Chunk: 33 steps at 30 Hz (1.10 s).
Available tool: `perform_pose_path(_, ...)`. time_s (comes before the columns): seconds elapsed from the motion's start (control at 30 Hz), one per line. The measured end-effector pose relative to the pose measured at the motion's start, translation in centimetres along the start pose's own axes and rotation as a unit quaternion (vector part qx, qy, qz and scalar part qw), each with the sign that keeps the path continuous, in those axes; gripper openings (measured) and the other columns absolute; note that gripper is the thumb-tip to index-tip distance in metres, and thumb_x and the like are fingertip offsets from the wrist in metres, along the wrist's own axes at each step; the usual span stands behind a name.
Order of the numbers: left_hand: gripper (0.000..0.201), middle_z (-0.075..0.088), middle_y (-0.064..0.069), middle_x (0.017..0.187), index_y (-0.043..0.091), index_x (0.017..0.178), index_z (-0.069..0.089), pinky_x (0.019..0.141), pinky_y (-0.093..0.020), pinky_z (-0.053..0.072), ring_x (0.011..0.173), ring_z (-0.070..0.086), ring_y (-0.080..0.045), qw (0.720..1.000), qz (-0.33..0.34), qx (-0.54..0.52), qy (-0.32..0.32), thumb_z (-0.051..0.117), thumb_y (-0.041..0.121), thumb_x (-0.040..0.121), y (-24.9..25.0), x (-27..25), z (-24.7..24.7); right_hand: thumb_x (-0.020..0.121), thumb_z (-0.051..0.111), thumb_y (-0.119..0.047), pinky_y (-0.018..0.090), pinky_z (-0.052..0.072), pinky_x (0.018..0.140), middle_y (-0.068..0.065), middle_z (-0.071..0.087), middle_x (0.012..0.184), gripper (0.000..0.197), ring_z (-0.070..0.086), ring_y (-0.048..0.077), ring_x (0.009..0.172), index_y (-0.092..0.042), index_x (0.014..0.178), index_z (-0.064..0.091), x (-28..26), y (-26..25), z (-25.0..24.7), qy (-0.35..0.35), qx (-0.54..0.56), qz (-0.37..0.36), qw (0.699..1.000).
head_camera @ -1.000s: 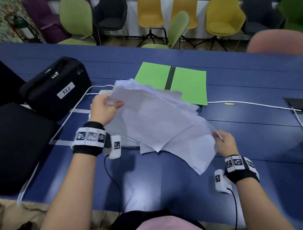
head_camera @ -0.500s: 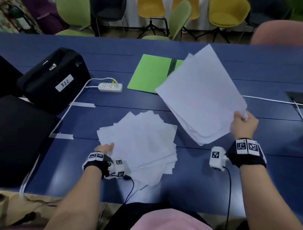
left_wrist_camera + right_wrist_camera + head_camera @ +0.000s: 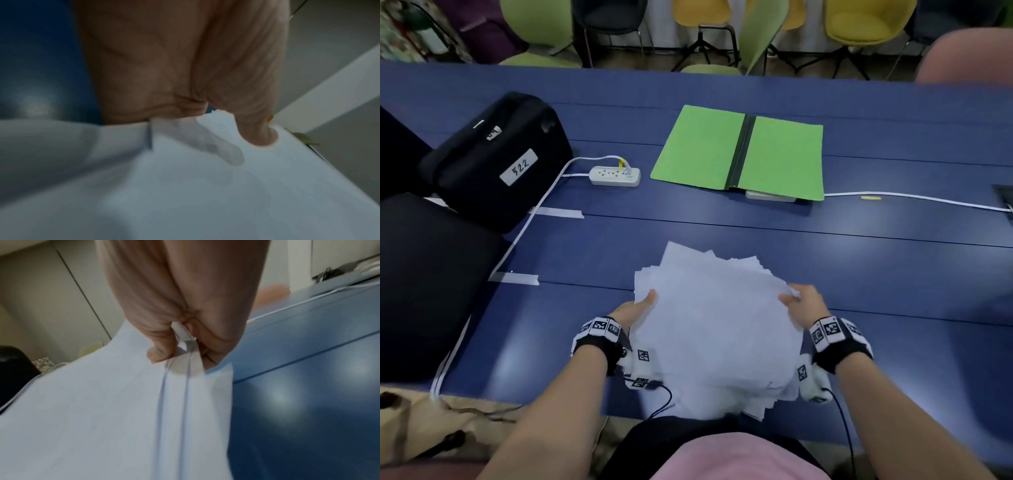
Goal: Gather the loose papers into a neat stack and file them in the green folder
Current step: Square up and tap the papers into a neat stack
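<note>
A rough pile of white papers lies at the table's near edge, its sheets fanned out of line. My left hand grips the pile's left side, thumb on top and fingers hidden under the sheets. At the pile's right edge my right hand pinches several sheets between thumb and fingers. The green folder lies open and flat farther back on the blue table, apart from the papers.
A black case labelled 522 sits at the back left. A white power strip and its cable lie left of the folder. Another white cable runs off to the right. Chairs stand beyond the far edge.
My right hand brought its raised sheaf down onto the pile by my left hand. Both hands now hold the merged pile at its sides, nearer to me.
</note>
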<state>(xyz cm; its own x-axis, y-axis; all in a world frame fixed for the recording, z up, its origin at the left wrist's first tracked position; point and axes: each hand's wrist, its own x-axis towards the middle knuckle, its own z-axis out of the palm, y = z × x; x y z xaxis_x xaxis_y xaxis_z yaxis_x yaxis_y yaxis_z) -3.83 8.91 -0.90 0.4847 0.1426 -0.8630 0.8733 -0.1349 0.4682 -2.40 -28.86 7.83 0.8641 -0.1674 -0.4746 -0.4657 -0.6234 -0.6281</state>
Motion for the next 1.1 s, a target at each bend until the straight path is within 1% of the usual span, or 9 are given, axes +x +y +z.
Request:
perform_pose_path(0.13,0.052,0.065,-0.004,0.108,0.003,0.119,0.062,0.087,-0.031,0.046,0.097,0.061,-0.022,0.995,0.064,0.082,0.011,0.081,0.021,0.074,2.3,-6.4,2.0,0.083,0.068,-0.024,0.036,0.044,0.094,0.005,0.062,0.110,0.033,0.056,0.025,0.105,-0.016,0.115,0.064,0.1,0.7,2.8,-0.017,0.014,-0.024,0.999)
perform_pose_path(0.2,0.044,0.061,-0.004,0.113,0.007,0.122,0.058,0.087,-0.029,0.043,0.099,0.056,-0.021,0.988,0.062,0.138,0.025,0.074,0.013,0.081,2.5,-6.5,2.0,0.073,0.077,-0.035,0.044,0.035,0.108,-0.003,0.051,0.132,0.068,0.046,0.020,0.127,-0.031,0.134,0.047,0.1,1.5,2.9,0.001,0.009,-0.020,1.000)
perform_pose_path(0.3,0.054,0.063,-0.006,0.125,0.009,0.125,0.057,0.100,-0.034,0.045,0.111,0.059,-0.024,0.973,0.043,0.226,-0.001,0.077,0.016,0.076,2.4,-6.2,1.2,0.068,0.084,-0.024,0.041,0.038,0.107,0.007,0.046,0.140,0.102,0.045,0.024,0.131,-0.026,0.148,0.022,0.2,2.9,1.9,-0.029,0.117,0.031,0.992)
perform_pose_path(0.47,0.071,0.073,-0.003,0.109,0.019,0.116,0.064,0.098,-0.043,0.050,0.101,0.070,-0.026,0.987,0.016,0.154,-0.053,0.086,0.047,0.054,1.6,-4.5,0.8,0.069,0.082,-0.024,0.035,0.044,0.100,0.005,0.057,0.126,0.076,0.055,0.022,0.115,-0.014,0.135,0.045,0.4,4.3,1.5,-0.081,0.026,0.047,0.995)
perform_pose_path(0.6,0.048,0.066,-0.006,0.113,0.008,0.124,0.059,0.097,-0.037,0.048,0.104,0.064,-0.027,0.985,0.054,0.162,0.008,0.068,0.033,0.084,2.2,-5.5,2.1,0.080,0.072,-0.020,0.027,0.039,0.081,0.007,0.057,0.106,0.048,0.053,0.021,0.093,-0.010,0.123,0.054,0.9,4.7,1.5,-0.045,-0.022,0.039,0.998)
perform_pose_path(0.7,0.038,0.060,-0.009,0.113,0.004,0.126,0.055,0.086,-0.029,0.042,0.097,0.056,-0.025,0.984,0.051,0.166,0.049,0.058,0.023,0.093,2.1,-6.0,2.5,0.079,0.073,-0.017,0.024,0.034,0.071,0.002,0.048,0.082,0.019,0.045,0.019,0.077,-0.013,0.088,0.057,0.7,5.0,0.3,-0.035,-0.086,0.025,0.995)
perform_pose_path(0.83,0.041,0.057,-0.014,0.124,0.002,0.129,0.051,0.082,-0.026,0.038,0.095,0.049,-0.024,0.979,0.030,0.193,0.067,0.052,0.026,0.096,1.6,-6.0,2.7,0.077,0.073,-0.016,0.027,0.025,0.059,-0.001,0.030,0.058,0.047,0.031,0.021,0.060,-0.018,0.053,0.034,0.4,4.7,-1.7,-0.040,-0.162,0.004,0.986)
perform_pose_path(0.97,0.045,0.056,-0.015,0.122,0.000,0.131,0.049,0.082,-0.026,0.037,0.095,0.049,-0.024,0.977,0.031,0.198,0.070,0.051,0.029,0.096,1.6,-6.0,2.8,0.086,0.057,-0.013,0.030,0.039,0.068,0.013,0.058,0.079,0.017,0.054,0.034,0.079,-0.018,0.070,0.057,0.4,2.9,-3.9,0.113,-0.140,0.025,0.983)
perform_pose_path(1.1,0.045,0.056,-0.014,0.130,0.002,0.130,0.050,0.086,-0.028,0.041,0.099,0.052,-0.026,0.978,0.032,0.192,0.068,0.051,0.030,0.095,1.4,-6.2,2.6,0.089,0.045,-0.006,0.033,0.037,0.070,0.020,0.055,0.085,0.017,0.047,0.034,0.080,0.000,0.089,0.062,0.8,3.0,-4.9,0.196,-0.017,0.061,0.979)
